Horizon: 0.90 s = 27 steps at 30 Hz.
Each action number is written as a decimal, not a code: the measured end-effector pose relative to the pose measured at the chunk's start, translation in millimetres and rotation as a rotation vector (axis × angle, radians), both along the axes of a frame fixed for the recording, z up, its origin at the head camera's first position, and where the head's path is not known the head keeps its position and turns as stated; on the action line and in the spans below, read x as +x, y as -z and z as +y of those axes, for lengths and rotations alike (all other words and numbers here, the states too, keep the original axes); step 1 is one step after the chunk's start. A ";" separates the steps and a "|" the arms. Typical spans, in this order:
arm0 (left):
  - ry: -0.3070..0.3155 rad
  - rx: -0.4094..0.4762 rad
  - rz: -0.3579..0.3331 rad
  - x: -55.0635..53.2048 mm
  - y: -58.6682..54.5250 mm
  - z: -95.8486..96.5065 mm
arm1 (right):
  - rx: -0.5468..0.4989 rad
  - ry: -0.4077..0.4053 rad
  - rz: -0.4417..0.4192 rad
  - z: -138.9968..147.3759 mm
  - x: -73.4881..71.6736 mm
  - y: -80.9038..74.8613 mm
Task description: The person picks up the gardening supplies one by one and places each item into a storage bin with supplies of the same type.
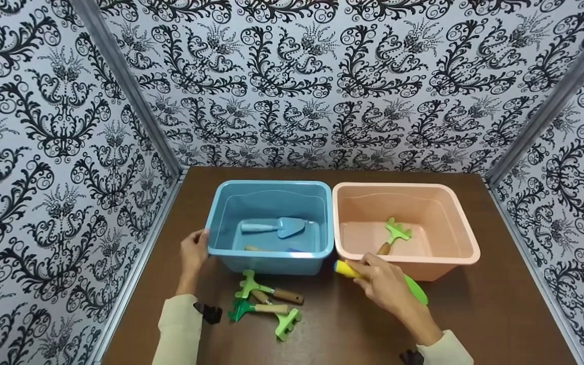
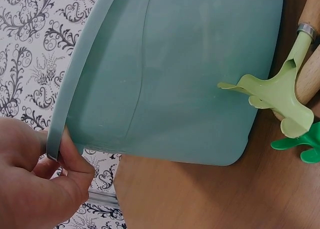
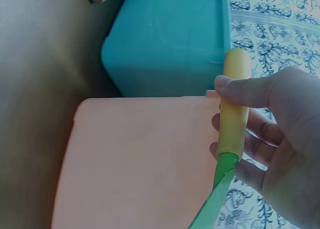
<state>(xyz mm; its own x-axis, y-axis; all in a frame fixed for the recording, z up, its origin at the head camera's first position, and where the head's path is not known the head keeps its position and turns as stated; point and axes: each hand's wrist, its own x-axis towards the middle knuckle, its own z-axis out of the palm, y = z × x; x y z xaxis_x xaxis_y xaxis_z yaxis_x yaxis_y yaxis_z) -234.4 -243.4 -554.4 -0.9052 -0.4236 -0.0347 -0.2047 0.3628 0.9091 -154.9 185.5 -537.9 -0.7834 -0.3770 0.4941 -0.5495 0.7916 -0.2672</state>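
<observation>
My left hand [image 1: 194, 253] pinches the left rim of the blue tub [image 1: 271, 264], thumb and fingers on either side of the edge in the left wrist view. In my right hand [image 1: 388, 286] is a toy trowel with a yellow handle [image 3: 235, 109] and a green blade [image 1: 416, 290]. It is held by the handle, in front of the peach tub [image 1: 426, 271], blade pointing right. Inside the blue tub lies a light blue trowel [image 1: 291, 227], with a wooden handle and something blue partly hidden by the front wall. A light green hand rake [image 1: 397, 231] leans inside the peach tub.
Before the blue tub, a pile of small rakes lies on the brown table [image 1: 342, 334]: a light green one [image 1: 249, 285], a dark green one [image 1: 242, 308] and another light green one [image 1: 288, 324]. The tubs stand side by side. Patterned walls [image 1: 292, 86] enclose the table.
</observation>
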 end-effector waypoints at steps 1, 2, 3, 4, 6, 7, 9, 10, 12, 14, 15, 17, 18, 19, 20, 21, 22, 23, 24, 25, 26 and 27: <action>0.000 0.002 -0.002 0.2 0.0 -0.1 | 0.001 -0.002 0.002 -0.9 -1.0 -2.6; -0.001 0.003 -0.003 0.3 -0.2 -0.2 | 0.000 -0.005 0.000 -1.8 -2.1 -5.2; -0.002 0.007 -0.006 0.2 -0.1 -0.6 | -0.001 -0.007 -0.004 -2.7 -3.2 -7.6; 0.000 0.010 -0.009 0.1 -0.1 -0.7 | -0.002 -0.010 -0.009 -3.7 -4.2 -10.2; 0.001 0.017 -0.015 0.0 -0.1 -0.7 | -0.004 -0.013 -0.023 -5.7 -5.8 -15.1; 0.002 0.021 -0.016 0.0 -0.4 -0.6 | -0.004 -0.014 -0.032 -6.6 -6.6 -17.3; 0.003 0.025 -0.013 -0.2 -0.8 0.0 | -0.006 -0.023 -0.049 -8.5 -7.9 -21.8; 0.003 0.026 -0.009 -0.3 -1.2 0.5 | -0.003 -0.026 -0.054 -9.5 -8.3 -24.0; 0.000 0.028 -0.001 -0.5 -1.4 1.1 | 0.001 -0.034 -0.065 -11.4 -9.2 -27.3; -0.003 0.024 0.006 -0.4 -1.4 1.5 | 0.008 -0.039 -0.071 -13.2 -10.3 -30.1; -0.004 0.025 0.007 -0.3 -1.6 1.5 | 0.011 -0.038 -0.071 -14.0 -10.8 -31.2; -0.004 0.026 0.006 0.0 -1.4 1.3 | 0.017 -0.039 -0.066 -15.7 -12.4 -33.3; -0.002 0.027 0.005 0.5 -1.5 1.2 | 0.020 -0.039 -0.060 -16.4 -13.3 -34.2; -0.001 0.028 0.003 0.8 -1.6 1.1 | 0.022 -0.040 -0.054 -17.2 -14.3 -35.2; 0.000 0.030 0.001 1.0 -1.7 1.0 | 0.022 -0.041 -0.050 -17.9 -15.2 -36.3; 0.001 0.025 0.003 1.2 -1.7 1.0 | 0.024 -0.043 -0.040 -18.7 -16.2 -37.3; 0.001 0.020 0.005 1.3 -1.7 1.0 | 0.026 -0.045 -0.036 -19.5 -17.2 -38.5; 0.000 0.015 0.007 1.5 -1.7 1.0 | 0.025 -0.047 -0.037 -20.2 -18.0 -39.8; -0.001 0.010 0.010 1.6 -1.8 1.0 | 0.025 -0.050 -0.039 -21.1 -18.9 -41.0; -0.003 0.005 0.013 1.4 -1.8 1.3 | 0.024 -0.054 -0.044 -21.8 -19.7 -42.4; -0.006 0.000 0.017 1.2 -1.7 1.4 | 0.021 -0.057 -0.049 -22.5 -20.6 -43.8; -0.007 -0.004 0.021 1.0 -1.5 1.5 | 0.015 -0.063 -0.053 -23.3 -21.5 -45.1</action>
<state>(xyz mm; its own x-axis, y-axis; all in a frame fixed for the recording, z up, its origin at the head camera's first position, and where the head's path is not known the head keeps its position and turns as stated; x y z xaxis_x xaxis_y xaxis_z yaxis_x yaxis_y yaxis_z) -233.4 -241.8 -552.9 -0.9025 -0.4304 -0.0138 -0.1880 0.3648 0.9119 -176.4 162.2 -492.7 -0.7827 -0.4336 0.4466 -0.5838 0.7602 -0.2851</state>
